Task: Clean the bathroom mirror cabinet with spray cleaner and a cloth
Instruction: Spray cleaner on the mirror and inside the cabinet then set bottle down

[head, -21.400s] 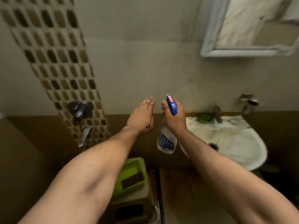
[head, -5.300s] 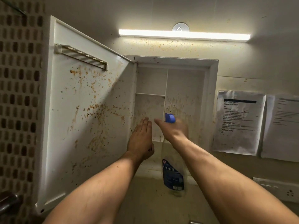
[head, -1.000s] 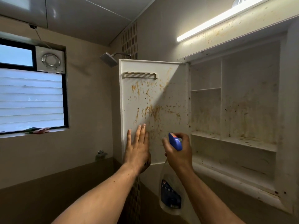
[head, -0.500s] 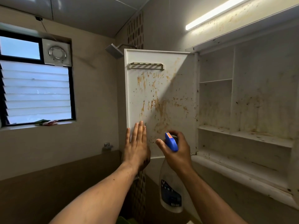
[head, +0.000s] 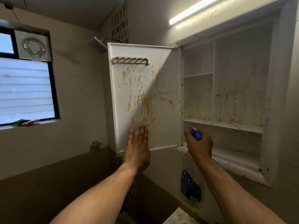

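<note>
The white cabinet door (head: 145, 88) stands swung open, its inner face streaked with orange-brown stains. My left hand (head: 137, 149) lies flat with straight fingers against the door's lower part. My right hand (head: 199, 146) grips the spray bottle (head: 191, 188) by its blue trigger head, the clear body with a dark label hanging below my wrist, in front of the cabinet's bottom left corner. The open cabinet (head: 226, 97) shows stained white shelves and compartments. A bundle that may be a cloth (head: 25, 122) lies on the window sill at the left.
A lit tube light (head: 194, 11) runs above the cabinet. A shower head (head: 97, 44) sticks out behind the door's top left. A window with frosted louvres (head: 25, 89) and an exhaust fan (head: 33, 46) fill the left wall. Something green (head: 124, 218) shows at the bottom edge.
My right hand with the bottle has shifted right, from in front of the door to the hinge side by the cabinet's lower shelf. My left hand stays flat on the door.
</note>
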